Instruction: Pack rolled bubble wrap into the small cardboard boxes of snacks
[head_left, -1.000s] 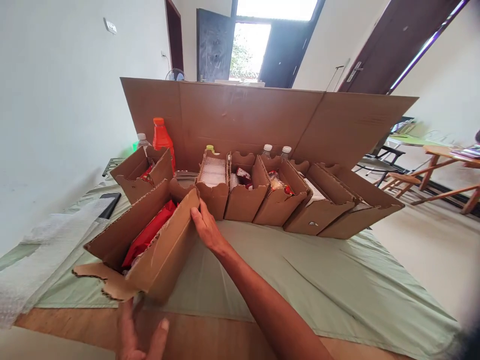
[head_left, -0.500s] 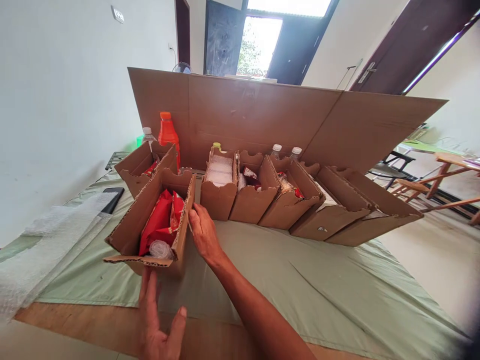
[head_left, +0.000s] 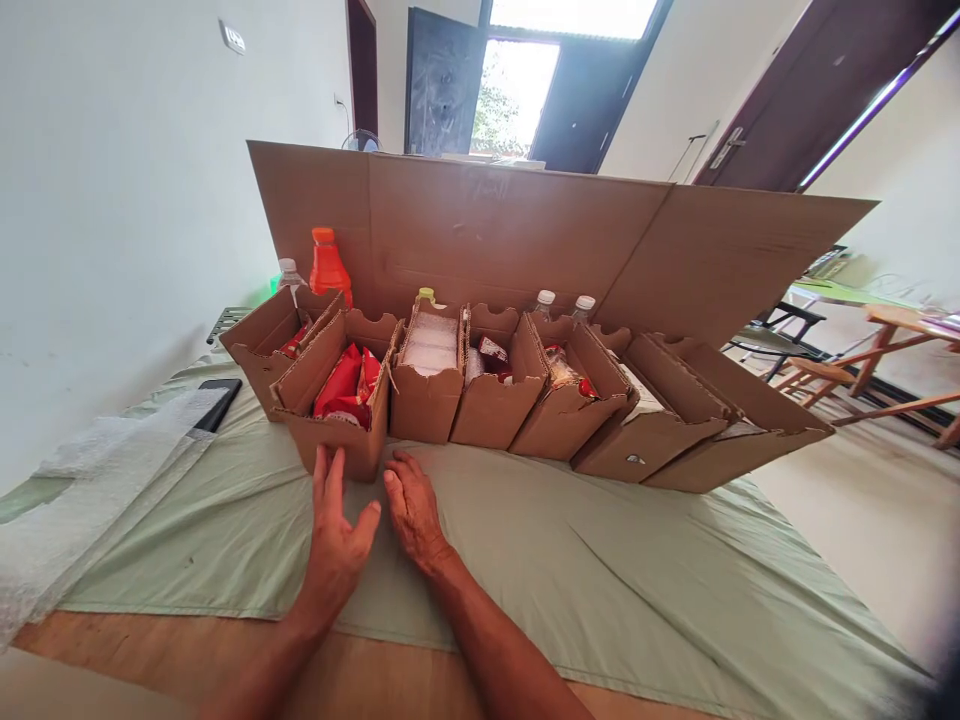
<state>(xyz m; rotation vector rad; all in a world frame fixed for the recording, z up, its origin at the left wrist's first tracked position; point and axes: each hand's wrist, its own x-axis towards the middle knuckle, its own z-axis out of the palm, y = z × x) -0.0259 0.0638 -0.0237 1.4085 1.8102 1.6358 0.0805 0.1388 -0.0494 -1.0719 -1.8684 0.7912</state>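
Note:
A cardboard box stands in the row, its near end sticking out a little toward me. Red packets lie inside it. My left hand has its fingers stretched up against the front panel, thumb apart. Just right of the box's near corner, my right hand is low over the green cloth, fingers bent together; whether it touches the box I cannot make out. To the right is a box holding a bubble-wrapped pack. Another cardboard box stands on the left.
Several more cardboard boxes continue the row rightward. Behind rises a cardboard panel, with an orange bottle and clear bottles before it. On the left lie bubble wrap and a dark phone-like slab.
The box with red packets has moved away from me and rightward into the gap in the row. My left hand followed it forward; my right hand came down from its side.

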